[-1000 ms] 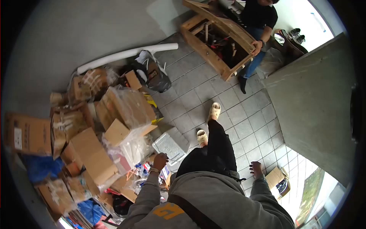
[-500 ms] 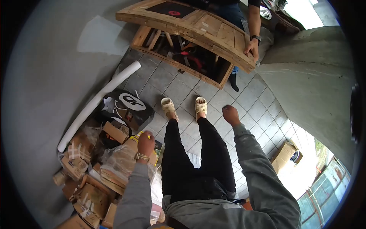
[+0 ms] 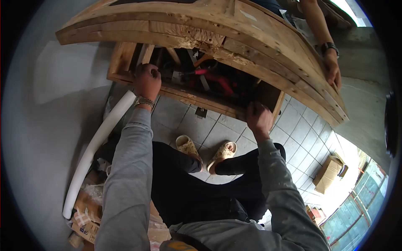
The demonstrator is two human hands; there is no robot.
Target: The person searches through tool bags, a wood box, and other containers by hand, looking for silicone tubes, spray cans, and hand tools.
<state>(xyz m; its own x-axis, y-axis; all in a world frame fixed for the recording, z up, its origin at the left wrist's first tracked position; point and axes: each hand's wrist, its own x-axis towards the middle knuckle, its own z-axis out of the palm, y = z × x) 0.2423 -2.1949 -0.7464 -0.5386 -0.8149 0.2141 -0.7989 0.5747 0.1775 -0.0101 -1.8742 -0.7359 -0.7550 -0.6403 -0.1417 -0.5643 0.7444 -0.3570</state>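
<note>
Both my hands are at the near rim of an open wooden box (image 3: 190,99), under a thick wooden top (image 3: 259,58). My left hand (image 3: 147,81) is closed over the rim near its left end, beside a wooden slat (image 3: 145,53). Near the right end, my right hand (image 3: 259,118) grips the same rim with its fingers curled over it. Inside the dark box lie a red-handled tool (image 3: 220,81) and several other tools, hard to make out. A metal hasp (image 3: 201,112) hangs from the front.
Another person's hand (image 3: 333,71) rests on the top's right end. A white roll (image 3: 98,142) leans along the left wall, with cardboard boxes (image 3: 88,205) below it. One more carton (image 3: 328,175) sits on the tiled floor (image 3: 293,121) at right. My sandalled feet (image 3: 224,154) are below the box.
My hands have moved forward from beside my legs onto the box's rim. I have bent closer, so the box and top look larger. The other person's hand stays on the top.
</note>
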